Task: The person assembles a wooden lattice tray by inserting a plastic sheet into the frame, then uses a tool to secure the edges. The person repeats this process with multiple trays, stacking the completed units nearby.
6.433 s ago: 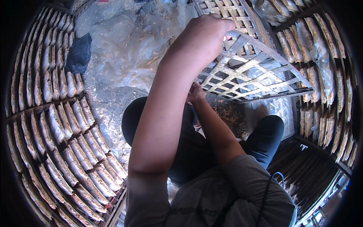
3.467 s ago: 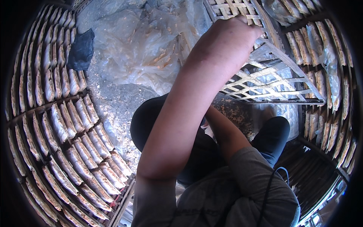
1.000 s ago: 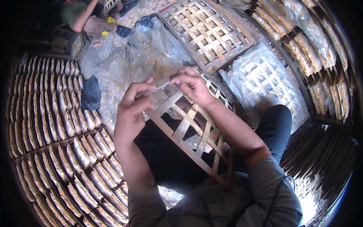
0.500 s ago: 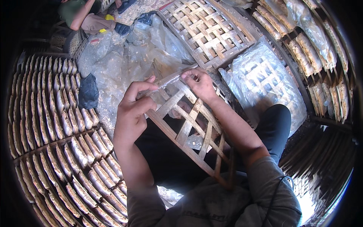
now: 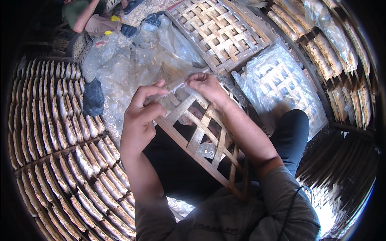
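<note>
A wooden-framed tray with a woven bamboo lattice [image 5: 200,134] lies tilted across my lap, its near end against my shirt. My left hand [image 5: 140,114] is closed around its far left corner, with the index finger stretched along the far bar. At that same far bar, my right hand [image 5: 204,87] has its thumb and fingertips pinched together, palm side down. Whatever sits between those fingertips is too small or hidden to make out. Whitish residue runs along the bar near them. My right forearm covers part of the tray's right side.
Rows of long, whitish-crusted pieces [image 5: 76,156] fill the left. Crumpled clear plastic [image 5: 140,60] covers the floor ahead. Another woven tray [image 5: 219,30] lies beyond, and a plastic-covered one [image 5: 283,90] at right. Racks [image 5: 321,52] stand far right. A person [image 5: 86,20] sits far left.
My right hand has slid a little to the left along the tray's far bar, its fingers drawn closer together. My left hand and the tray have stayed put.
</note>
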Demonstrator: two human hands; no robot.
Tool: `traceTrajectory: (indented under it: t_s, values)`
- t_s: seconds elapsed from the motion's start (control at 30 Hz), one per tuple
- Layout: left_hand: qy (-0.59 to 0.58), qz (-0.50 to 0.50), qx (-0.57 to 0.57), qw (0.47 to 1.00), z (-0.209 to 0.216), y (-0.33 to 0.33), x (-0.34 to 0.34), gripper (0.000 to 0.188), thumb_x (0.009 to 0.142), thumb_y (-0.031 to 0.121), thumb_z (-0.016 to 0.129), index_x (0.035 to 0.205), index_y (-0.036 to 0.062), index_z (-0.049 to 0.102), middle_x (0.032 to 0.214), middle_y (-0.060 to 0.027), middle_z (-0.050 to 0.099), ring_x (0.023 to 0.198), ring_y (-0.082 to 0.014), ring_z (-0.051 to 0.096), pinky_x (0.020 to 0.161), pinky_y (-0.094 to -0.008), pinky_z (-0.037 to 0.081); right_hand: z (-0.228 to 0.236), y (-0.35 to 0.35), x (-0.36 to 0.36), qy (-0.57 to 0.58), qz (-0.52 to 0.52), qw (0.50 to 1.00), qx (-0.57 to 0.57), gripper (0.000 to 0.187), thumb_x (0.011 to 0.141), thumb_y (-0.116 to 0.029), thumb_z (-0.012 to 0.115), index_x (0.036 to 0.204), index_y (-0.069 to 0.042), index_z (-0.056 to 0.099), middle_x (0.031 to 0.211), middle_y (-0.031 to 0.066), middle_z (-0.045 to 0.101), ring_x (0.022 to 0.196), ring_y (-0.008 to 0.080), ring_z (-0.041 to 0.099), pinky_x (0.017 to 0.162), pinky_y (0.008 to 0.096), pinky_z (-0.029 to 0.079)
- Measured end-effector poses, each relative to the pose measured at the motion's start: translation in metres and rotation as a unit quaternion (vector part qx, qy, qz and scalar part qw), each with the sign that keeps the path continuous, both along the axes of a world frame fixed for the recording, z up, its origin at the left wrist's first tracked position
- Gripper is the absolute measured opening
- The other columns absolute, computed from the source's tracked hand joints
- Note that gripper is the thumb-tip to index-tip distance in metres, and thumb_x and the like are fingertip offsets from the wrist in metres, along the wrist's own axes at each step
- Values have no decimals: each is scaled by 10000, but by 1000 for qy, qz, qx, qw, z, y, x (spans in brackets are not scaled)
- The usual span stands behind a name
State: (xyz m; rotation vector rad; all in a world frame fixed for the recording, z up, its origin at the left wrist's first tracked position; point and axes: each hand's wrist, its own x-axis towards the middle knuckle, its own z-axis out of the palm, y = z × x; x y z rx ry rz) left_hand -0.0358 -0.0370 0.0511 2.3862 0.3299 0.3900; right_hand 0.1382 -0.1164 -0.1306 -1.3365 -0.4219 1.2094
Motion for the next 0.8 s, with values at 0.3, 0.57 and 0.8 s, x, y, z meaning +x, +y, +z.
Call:
traceTrajectory:
  t_s: [0.3,0.57,0.8]
  values:
    - [-13,-5,-10,1000,-7,6,-5,343,575,-258,425,781,-31,580,1169,-174,578,1281,-406,547,1024,-433,474,-7,14,1,29,4,999,-41,322,823,-134,752,1089,41,709,1062,146,723,967,198,660,856,293,509]
    - [-16,3,-18,1000,-12,7,-10,363,576,-266,408,784,-30,590,1164,-169,577,1286,-399,546,1033,-424,471,-66,28,-4,-180,-23,975,-126,285,828,-220,753,996,10,744,930,180,742,843,252,708,785,335,552]
    - [3,32,-21,999,-12,9,-15,352,589,-278,391,768,-37,575,1154,-157,564,1289,-381,549,1016,-411,485,-48,33,-1,-374,-28,878,-298,350,830,-397,706,904,-56,739,896,204,724,898,350,707,837,425,555]
